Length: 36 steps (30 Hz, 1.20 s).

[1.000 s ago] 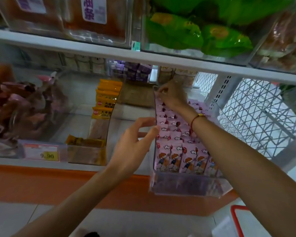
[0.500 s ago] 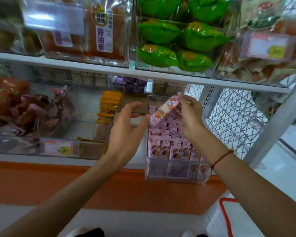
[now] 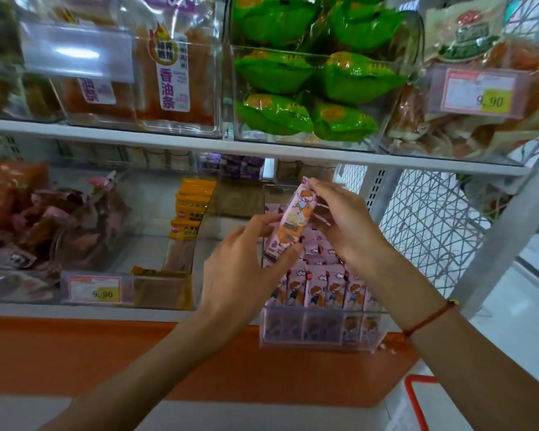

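A pink snack packet [image 3: 293, 220] with a cartoon child on it is held up in front of the lower shelf. My right hand [image 3: 344, 223] pinches its upper end and right side. My left hand [image 3: 246, 270] grips its lower end between thumb and fingers. Below them a clear plastic bin [image 3: 321, 332] sticks out over the shelf edge, filled with rows of the same pink packets [image 3: 324, 289].
Yellow packets [image 3: 190, 209] fill a clear bin to the left, beside a bin of dark wrapped snacks [image 3: 56, 225] with a 9.90 price tag [image 3: 95, 289]. The upper shelf [image 3: 168, 143] carries bins of green packets [image 3: 308, 88] and orange ones. A red-rimmed basket [image 3: 417, 402] sits at the lower right.
My right hand lifted one pink packet out of the bin's back row and brought it toward me. My left hand moved right and took hold of the packet's lower end.
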Each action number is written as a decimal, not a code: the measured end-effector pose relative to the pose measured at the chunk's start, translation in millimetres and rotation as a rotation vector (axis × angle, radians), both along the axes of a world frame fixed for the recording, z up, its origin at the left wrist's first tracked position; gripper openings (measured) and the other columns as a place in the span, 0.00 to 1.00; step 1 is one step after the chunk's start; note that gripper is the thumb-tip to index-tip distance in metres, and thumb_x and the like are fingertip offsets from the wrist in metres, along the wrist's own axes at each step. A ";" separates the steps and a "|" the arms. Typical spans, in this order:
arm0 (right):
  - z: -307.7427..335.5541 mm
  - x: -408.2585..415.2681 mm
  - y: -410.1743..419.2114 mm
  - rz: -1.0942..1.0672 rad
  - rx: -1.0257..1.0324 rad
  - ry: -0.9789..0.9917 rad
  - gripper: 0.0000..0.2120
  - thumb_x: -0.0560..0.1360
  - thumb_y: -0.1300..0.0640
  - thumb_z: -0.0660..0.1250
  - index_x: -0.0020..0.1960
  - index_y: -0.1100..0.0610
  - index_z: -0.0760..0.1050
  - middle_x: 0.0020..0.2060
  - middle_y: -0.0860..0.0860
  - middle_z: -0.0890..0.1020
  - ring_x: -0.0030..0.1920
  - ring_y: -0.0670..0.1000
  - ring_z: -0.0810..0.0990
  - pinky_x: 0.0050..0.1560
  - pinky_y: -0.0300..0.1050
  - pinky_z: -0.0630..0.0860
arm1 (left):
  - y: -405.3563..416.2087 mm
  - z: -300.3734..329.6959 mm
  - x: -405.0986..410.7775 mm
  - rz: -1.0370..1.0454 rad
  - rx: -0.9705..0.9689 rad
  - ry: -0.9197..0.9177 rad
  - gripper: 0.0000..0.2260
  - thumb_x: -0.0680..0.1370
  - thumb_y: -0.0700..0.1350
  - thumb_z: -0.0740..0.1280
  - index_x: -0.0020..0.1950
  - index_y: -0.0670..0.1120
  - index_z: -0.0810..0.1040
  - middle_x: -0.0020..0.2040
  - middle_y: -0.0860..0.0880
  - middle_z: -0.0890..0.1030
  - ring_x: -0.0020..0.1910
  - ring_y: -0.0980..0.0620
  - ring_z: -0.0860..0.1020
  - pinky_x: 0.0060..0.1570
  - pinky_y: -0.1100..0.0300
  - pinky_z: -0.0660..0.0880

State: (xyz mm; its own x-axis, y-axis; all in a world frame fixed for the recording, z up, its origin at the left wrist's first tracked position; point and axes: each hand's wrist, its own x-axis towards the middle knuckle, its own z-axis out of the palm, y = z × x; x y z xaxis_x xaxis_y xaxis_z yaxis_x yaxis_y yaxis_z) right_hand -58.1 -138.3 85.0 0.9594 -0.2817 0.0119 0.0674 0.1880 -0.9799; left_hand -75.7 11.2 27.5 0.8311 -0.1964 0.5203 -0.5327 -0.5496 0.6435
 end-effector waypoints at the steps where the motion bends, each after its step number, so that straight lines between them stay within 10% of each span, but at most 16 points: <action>1: -0.9 1.2 -2.3 0.009 0.007 0.009 0.07 0.77 0.55 0.66 0.42 0.54 0.80 0.31 0.46 0.82 0.40 0.46 0.78 0.39 0.37 0.74 | -0.9 0.5 1.9 0.057 0.109 -0.104 0.22 0.73 0.63 0.65 0.65 0.57 0.72 0.54 0.62 0.77 0.51 0.65 0.71 0.46 0.73 0.65; 12: -5.1 -5.5 -10.7 0.239 -0.013 0.068 0.12 0.79 0.48 0.60 0.44 0.55 0.75 0.35 0.50 0.79 0.42 0.52 0.77 0.53 0.48 0.71 | -6.9 9.9 0.6 0.063 0.125 -0.015 0.17 0.76 0.62 0.61 0.62 0.57 0.66 0.49 0.58 0.82 0.45 0.58 0.81 0.41 0.58 0.79; 19: -25.4 -25.2 -0.8 0.100 -0.158 -0.079 0.18 0.74 0.56 0.69 0.62 0.50 0.73 0.53 0.50 0.82 0.54 0.49 0.81 0.50 0.45 0.80 | -3.8 1.3 -13.6 0.066 0.090 -0.061 0.13 0.79 0.55 0.60 0.63 0.54 0.70 0.56 0.59 0.76 0.51 0.61 0.74 0.38 0.75 0.62; 29: -39.1 -51.2 3.7 0.033 -0.302 -0.225 0.19 0.66 0.43 0.71 0.55 0.47 0.74 0.51 0.46 0.82 0.51 0.42 0.81 0.51 0.42 0.79 | -5.7 -0.1 -27.9 -0.140 -0.161 0.115 0.17 0.76 0.53 0.65 0.65 0.53 0.73 0.50 0.62 0.78 0.46 0.68 0.77 0.38 0.71 0.75; 36: -43.8 -52.1 0.5 0.031 -0.254 -0.092 0.14 0.74 0.49 0.68 0.57 0.54 0.76 0.49 0.50 0.83 0.48 0.48 0.83 0.43 0.38 0.78 | -1.2 7.9 -22.9 -0.317 -0.273 0.400 0.11 0.80 0.53 0.59 0.44 0.52 0.79 0.41 0.37 0.80 0.33 0.53 0.75 0.29 0.68 0.69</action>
